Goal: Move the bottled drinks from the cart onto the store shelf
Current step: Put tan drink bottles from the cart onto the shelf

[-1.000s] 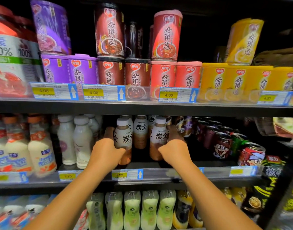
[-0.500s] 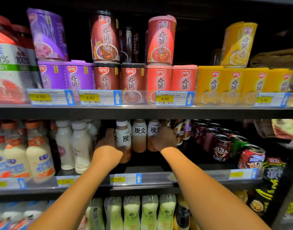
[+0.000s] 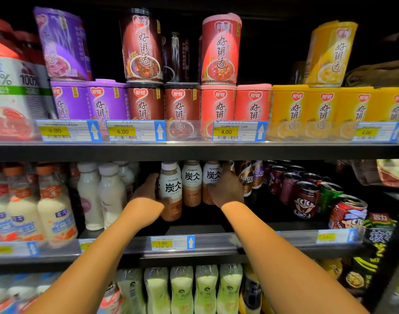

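Placement under way: left hand [image 3: 146, 193] grips a latte [image 3: 171, 191], right hand [image 3: 228, 189] at 3 o'clock grips another [image 3: 211, 177], on the shelf [image 3: 216, 244]; cart unseen.

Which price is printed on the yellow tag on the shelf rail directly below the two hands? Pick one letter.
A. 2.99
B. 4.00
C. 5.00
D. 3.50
C: the price tag on the rail of the middle shelf, below the left hand and right hand holding the latte bottles, reads 5.00.
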`<state>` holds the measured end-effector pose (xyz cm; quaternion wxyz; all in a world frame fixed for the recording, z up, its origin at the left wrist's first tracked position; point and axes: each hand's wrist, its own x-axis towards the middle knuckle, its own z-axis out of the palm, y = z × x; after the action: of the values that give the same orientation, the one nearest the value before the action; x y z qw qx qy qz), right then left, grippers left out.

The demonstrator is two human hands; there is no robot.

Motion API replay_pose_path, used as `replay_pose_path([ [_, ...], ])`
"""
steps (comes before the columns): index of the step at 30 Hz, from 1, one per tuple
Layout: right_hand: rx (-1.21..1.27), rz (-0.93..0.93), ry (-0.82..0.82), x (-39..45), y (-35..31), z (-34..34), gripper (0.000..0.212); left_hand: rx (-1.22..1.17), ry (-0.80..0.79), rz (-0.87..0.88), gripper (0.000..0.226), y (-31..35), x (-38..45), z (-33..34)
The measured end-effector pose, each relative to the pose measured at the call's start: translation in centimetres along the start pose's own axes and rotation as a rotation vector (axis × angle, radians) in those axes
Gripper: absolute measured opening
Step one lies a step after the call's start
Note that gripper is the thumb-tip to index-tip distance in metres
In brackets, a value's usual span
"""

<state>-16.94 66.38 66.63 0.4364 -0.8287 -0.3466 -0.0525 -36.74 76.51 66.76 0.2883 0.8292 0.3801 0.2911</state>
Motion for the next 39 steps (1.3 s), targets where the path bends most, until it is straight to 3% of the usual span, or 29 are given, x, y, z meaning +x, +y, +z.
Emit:
replay_pose_path([
  [7,-0.014,-0.002,-0.011,0.2,0.3,0.1,0.066,0.01,0.086,-0.048,0.063,0.9,-0.6,1.3],
  [20,-0.025,-0.004,-0.029,-0.2,0.3,-0.1,0.073,0.035,0.03,0.018,0.043,-0.4,0.0,0.5],
  [27,-0.079,0.018,-0.057,-0.6,-0.4,-0.6,0.074,0.065,0.014,-0.004,0.064,-0.7,-0.2,0.1],
  [31,-0.135,0.006,-0.047,-0.8,-0.7,-1.2,0.08,0.041,0.095,0.085,0.081,-0.7,-1.7,-0.6],
  [35,-0.171,-0.002,-0.016,-2.0,-0.6,-2.5,0.083,0.124,0.123,0.126,0.061,0.1,-3.5,-1.2],
  [37,-0.207,0.027,-0.041,-3.3,-0.4,-3.1,0.071,0.145,0.136,0.1,0.045,0.8,-4.5,-1.2],
  [39,-0.241,0.067,-0.094,-5.0,-0.3,-3.9,0.043,0.161,0.153,0.13,0.049,1.3,-5.7,-1.3],
])
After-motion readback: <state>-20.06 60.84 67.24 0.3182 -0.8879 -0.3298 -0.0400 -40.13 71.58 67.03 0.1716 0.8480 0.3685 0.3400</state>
